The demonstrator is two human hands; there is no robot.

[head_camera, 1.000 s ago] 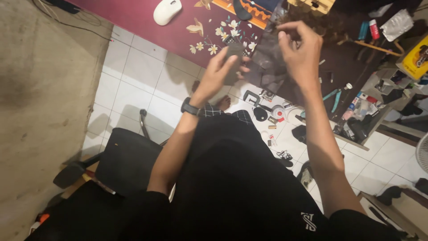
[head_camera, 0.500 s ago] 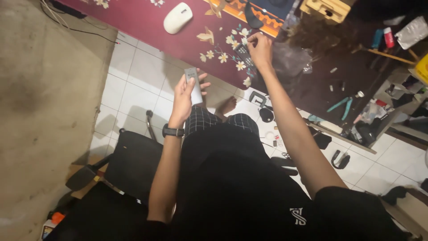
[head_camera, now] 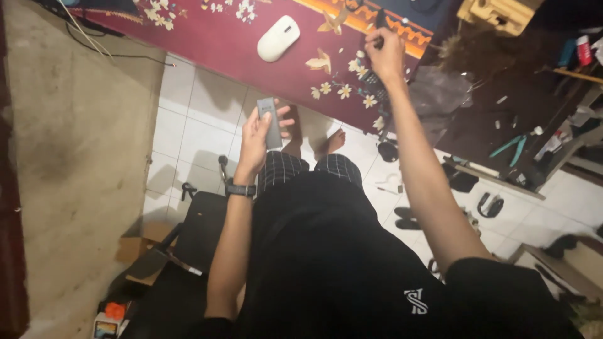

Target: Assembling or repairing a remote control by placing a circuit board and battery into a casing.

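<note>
My left hand (head_camera: 259,135) holds a slim grey remote-like device (head_camera: 271,122) above my lap, thumb on its face. My right hand (head_camera: 384,55) is stretched out over the maroon flowered table cover (head_camera: 232,31), closed around a small dark tool (head_camera: 379,20) whose tip sticks up past my fingers. A white computer mouse (head_camera: 277,37) lies on the cover, left of my right hand. A black watch is on my left wrist.
White tiled floor (head_camera: 188,119) lies below, with my bare feet (head_camera: 326,143) on it. A black chair (head_camera: 188,251) is under me. Pliers with teal handles (head_camera: 512,145) and several small parts lie on the dark surface at right. A concrete wall is at left.
My left hand came down toward my lap with the grey device. My right hand moved up and out over the table and closed on the dark tool. The view shifted left.
</note>
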